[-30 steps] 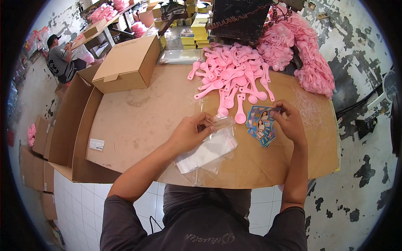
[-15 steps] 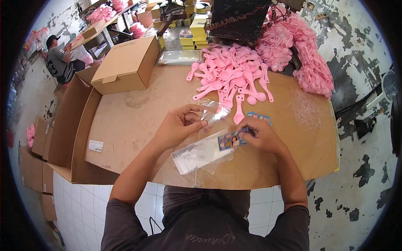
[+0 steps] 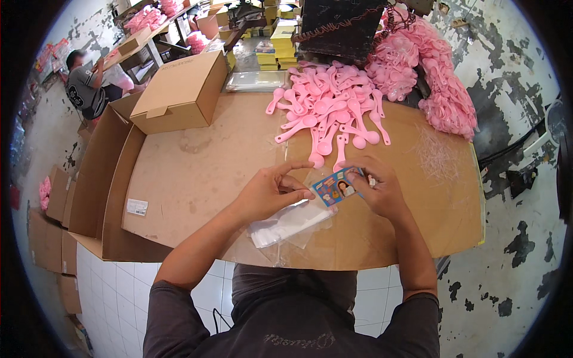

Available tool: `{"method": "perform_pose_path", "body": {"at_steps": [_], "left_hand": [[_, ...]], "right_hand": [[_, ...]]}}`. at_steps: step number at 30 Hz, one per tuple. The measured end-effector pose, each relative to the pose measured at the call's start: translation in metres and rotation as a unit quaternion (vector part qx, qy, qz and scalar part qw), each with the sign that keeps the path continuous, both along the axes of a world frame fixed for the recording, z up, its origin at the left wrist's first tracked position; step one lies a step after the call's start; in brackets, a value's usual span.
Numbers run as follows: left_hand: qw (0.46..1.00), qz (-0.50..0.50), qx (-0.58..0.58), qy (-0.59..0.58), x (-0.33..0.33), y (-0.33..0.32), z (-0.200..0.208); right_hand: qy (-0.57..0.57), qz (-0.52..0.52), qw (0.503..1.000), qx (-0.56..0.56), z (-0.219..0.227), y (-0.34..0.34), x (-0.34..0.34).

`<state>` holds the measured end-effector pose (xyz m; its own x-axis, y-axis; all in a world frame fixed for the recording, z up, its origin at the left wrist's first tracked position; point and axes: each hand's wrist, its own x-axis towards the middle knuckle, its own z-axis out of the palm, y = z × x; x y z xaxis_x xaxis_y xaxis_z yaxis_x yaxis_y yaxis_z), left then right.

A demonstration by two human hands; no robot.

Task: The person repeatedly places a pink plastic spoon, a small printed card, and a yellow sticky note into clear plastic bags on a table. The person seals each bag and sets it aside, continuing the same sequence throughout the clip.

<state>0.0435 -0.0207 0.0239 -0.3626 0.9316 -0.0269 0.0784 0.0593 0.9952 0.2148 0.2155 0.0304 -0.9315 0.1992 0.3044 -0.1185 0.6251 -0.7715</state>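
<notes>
Over the front middle of the cardboard work surface, my right hand [image 3: 379, 188] pinches a small printed card [image 3: 337, 188], blue with pictures on it. My left hand [image 3: 271, 192] is closed at thumb and forefinger on a clear plastic bag [image 3: 319, 173], at the card's left end. Whether the card's end is inside the bag or only against it, I cannot tell. Below my hands lies a stack of clear plastic bags [image 3: 285, 227]. Just beyond them, a heap of pink plastic spoons [image 3: 334, 98] spreads out, its nearest spoons almost reaching my fingers.
A closed cardboard box [image 3: 176, 89] stands at the far left, beside an open carton [image 3: 98, 179]. Pink spoons in clear bags [image 3: 444, 89] pile up at the back right. Thin plastic strips [image 3: 440, 156] lie on the right. Another person [image 3: 86, 86] sits at the far left.
My left hand has brought the clear bag down and nearer to my right hand. The card has come up off the bag stack and meets the bag, turned more toward me.
</notes>
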Motion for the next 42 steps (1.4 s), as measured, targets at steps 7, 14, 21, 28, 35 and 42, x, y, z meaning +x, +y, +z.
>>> {"method": "perform_pose_path", "body": {"at_steps": [7, 14, 21, 28, 35, 42], "left_hand": [[0.999, -0.014, 0.038, -0.021, 0.012, 0.005, -0.010], [0.995, 0.033, 0.084, -0.038, 0.014, 0.004, -0.016], [0.994, 0.051, 0.071, -0.072, 0.012, 0.006, -0.010], [0.995, 0.051, 0.077, -0.049, 0.007, 0.002, -0.010], [0.989, 0.093, 0.092, -0.067, 0.009, -0.002, -0.007], [0.992, 0.051, 0.097, -0.064, 0.011, 0.005, -0.012]], "right_hand": [[0.089, -0.032, 0.955, -0.280, -0.003, -0.040, -0.016], [0.087, 0.121, 0.988, -0.049, -0.009, -0.025, -0.020], [0.027, -0.080, 0.979, 0.188, -0.018, 0.056, -0.050], [0.044, -0.138, 0.933, 0.330, -0.023, 0.065, -0.083], [0.118, -0.078, 0.987, 0.078, 0.024, -0.005, -0.059], [0.149, -0.016, 0.943, -0.296, 0.024, -0.018, -0.045]]}}
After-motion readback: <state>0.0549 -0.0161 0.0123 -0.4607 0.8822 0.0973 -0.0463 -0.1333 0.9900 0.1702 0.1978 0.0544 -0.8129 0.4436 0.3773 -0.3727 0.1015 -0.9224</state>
